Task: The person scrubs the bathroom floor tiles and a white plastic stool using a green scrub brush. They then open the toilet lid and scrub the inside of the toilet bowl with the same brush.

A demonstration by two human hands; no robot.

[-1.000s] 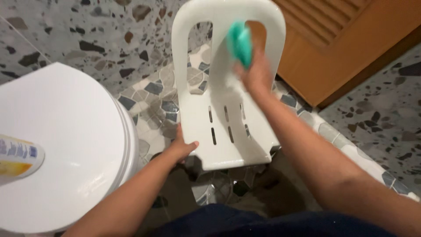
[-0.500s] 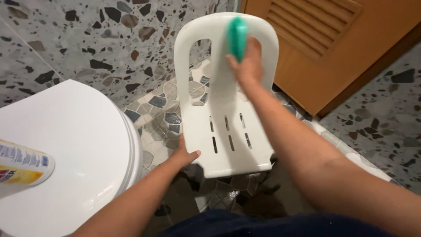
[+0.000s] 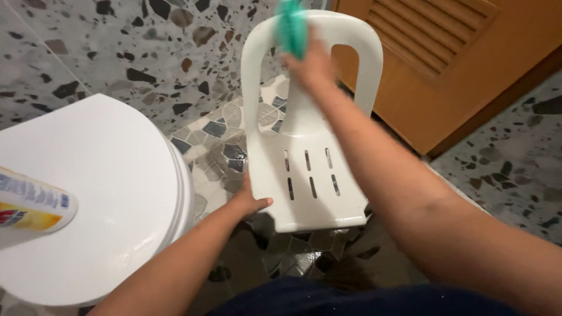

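Up at the far end of the scene, the right hand [image 3: 310, 61] is clenched around a green scrubber [image 3: 291, 26] and presses it against the top left of the backrest of a white plastic chair [image 3: 304, 169]. The left hand [image 3: 249, 202] grips the chair's near left seat edge, thumb lying on top of the seat, fingers tucked under and out of sight.

The chair stands on the stone-patterned floor [image 3: 219, 137] straight ahead of the person, its long axis running near to far: seat edge nearest, backrest rising away toward the speckled wall [image 3: 117, 52]. The scrubber therefore lies far from the left hand and at full reach of the right arm, which crosses over the seat and its 6 drain slots. The right hand is the 1 on the backrest; the left only touches the seat.

To the left sits a white toilet lid [image 3: 93, 199], with a cleaner bottle [image 3: 32, 205] lying on it, cut off by the frame edge. A wooden louvred door [image 3: 445, 52] fills the far right.

The scrubber is motion-blurred and its top is cropped, so its exact kind is unclear. The chair legs are mostly hidden beneath the seat.
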